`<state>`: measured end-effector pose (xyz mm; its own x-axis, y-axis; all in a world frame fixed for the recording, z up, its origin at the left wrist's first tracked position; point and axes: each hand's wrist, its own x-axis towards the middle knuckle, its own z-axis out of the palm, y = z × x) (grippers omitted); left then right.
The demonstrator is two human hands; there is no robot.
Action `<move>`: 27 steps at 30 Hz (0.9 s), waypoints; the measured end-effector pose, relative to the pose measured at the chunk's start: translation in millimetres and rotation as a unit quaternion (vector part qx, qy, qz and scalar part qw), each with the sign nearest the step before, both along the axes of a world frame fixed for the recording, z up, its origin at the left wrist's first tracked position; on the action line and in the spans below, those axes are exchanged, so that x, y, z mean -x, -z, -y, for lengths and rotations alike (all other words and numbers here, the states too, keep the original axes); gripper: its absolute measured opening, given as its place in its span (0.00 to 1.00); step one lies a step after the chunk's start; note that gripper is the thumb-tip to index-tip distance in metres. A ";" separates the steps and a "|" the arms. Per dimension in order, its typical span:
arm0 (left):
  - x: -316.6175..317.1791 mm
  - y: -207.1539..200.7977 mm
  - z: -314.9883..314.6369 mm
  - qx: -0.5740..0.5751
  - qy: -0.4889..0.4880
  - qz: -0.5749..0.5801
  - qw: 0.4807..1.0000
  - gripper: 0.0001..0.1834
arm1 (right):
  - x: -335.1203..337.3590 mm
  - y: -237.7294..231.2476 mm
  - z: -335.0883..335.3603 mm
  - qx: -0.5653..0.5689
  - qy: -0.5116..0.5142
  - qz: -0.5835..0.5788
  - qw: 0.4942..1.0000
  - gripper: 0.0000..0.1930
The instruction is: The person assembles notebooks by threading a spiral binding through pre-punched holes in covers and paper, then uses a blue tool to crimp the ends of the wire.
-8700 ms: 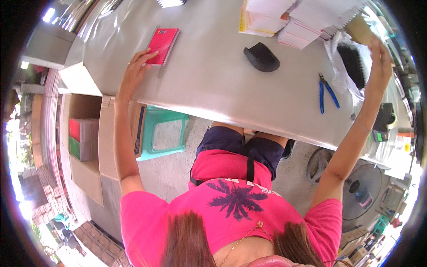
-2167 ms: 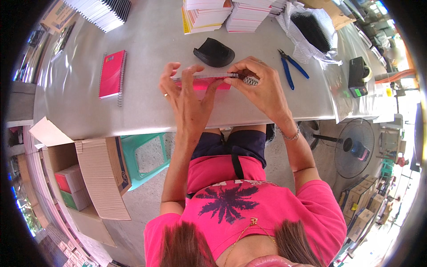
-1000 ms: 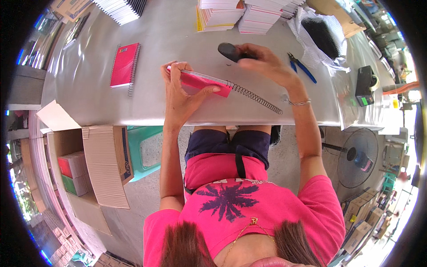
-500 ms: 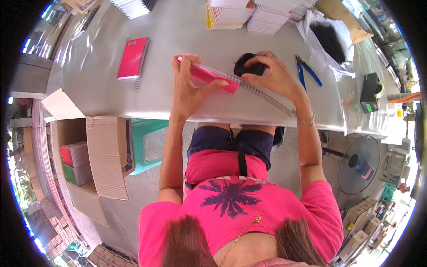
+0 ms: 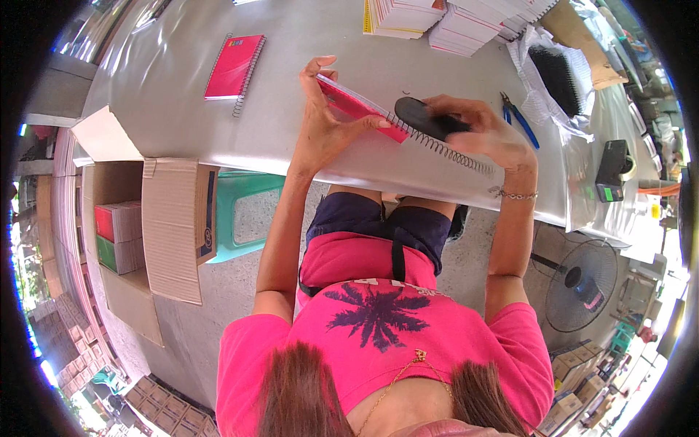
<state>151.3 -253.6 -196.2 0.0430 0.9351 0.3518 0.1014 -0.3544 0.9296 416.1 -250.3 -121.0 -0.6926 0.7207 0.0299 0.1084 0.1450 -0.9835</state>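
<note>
My left hand (image 5: 324,135) grips a red-covered notebook (image 5: 348,102) on edge above the table, its thumb near one end and its fingers at the other. A dark spiral wire coil (image 5: 453,154) sits at the notebook's lower right end, and its long loose part sticks out toward the right. My right hand (image 5: 488,131), a little blurred, is closed round a black, rounded object (image 5: 421,116) whose exact kind I cannot tell. That object lies right along the coil; whether they touch is unclear. Farther left on the table lies another red spiral notebook (image 5: 234,69).
Blue-handled pliers (image 5: 520,120) lie right of my right hand. Stacks of paper (image 5: 466,29) stand at the back, beside a bag of black coils (image 5: 557,80). A black tape dispenser (image 5: 610,171) is at the right edge. An open carton (image 5: 171,226) holds notebooks at lower left.
My right hand has shifted right and slightly down with the black object, which now lies along the coil. The notebook stays in my left hand. The whole view has shifted a little.
</note>
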 end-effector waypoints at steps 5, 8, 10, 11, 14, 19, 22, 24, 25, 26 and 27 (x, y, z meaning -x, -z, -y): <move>5.0 -2.2 -2.8 -0.005 -0.014 -0.028 0.999 0.61 | 14.7 -8.6 1.3 0.060 0.096 0.038 0.993 0.25; 4.5 1.8 3.4 0.015 -0.006 -0.013 1.000 0.63 | 22.6 -17.9 7.0 0.092 0.062 0.010 0.994 0.27; 5.6 -0.2 -4.6 0.007 0.001 0.006 1.000 0.64 | 23.5 -28.6 7.8 0.009 0.034 0.074 0.997 0.26; 7.4 -1.2 -10.0 0.004 0.009 0.023 1.000 0.64 | 24.2 -32.7 9.3 -0.032 0.019 0.106 0.994 0.25; 13.8 6.9 -11.2 0.001 0.023 -0.002 1.000 0.65 | 30.2 -35.8 16.9 -0.044 -0.042 0.027 0.998 0.25; 8.4 -2.8 -5.8 0.011 0.027 0.027 0.999 0.65 | 32.7 -9.1 -17.9 -0.122 0.179 0.217 0.952 0.23; 7.4 4.3 -4.1 -0.016 0.013 0.008 1.000 0.65 | 26.4 -11.1 -3.2 -0.055 0.007 0.022 0.998 0.23; 6.1 1.4 -8.4 0.005 0.037 0.070 0.997 0.65 | 31.5 -9.7 -4.6 -0.006 0.061 0.026 0.998 0.23; 8.7 3.0 -11.5 -0.005 0.034 0.047 0.998 0.64 | 35.2 -11.7 -6.4 0.014 0.088 0.027 0.996 0.23; 12.5 6.6 -14.1 -0.015 0.031 0.025 0.999 0.64 | 37.5 -16.9 -7.7 -0.005 0.076 0.059 0.995 0.24; 14.4 9.2 -10.5 -0.016 0.029 0.003 0.999 0.64 | 41.9 -26.6 -2.9 -0.016 0.063 0.092 0.994 0.25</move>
<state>136.9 -243.1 -205.4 0.0945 0.9191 0.3825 0.0744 -0.3897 0.9179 374.2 -247.4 -94.4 -0.5932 0.8025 -0.0647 0.3058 0.1501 -0.9402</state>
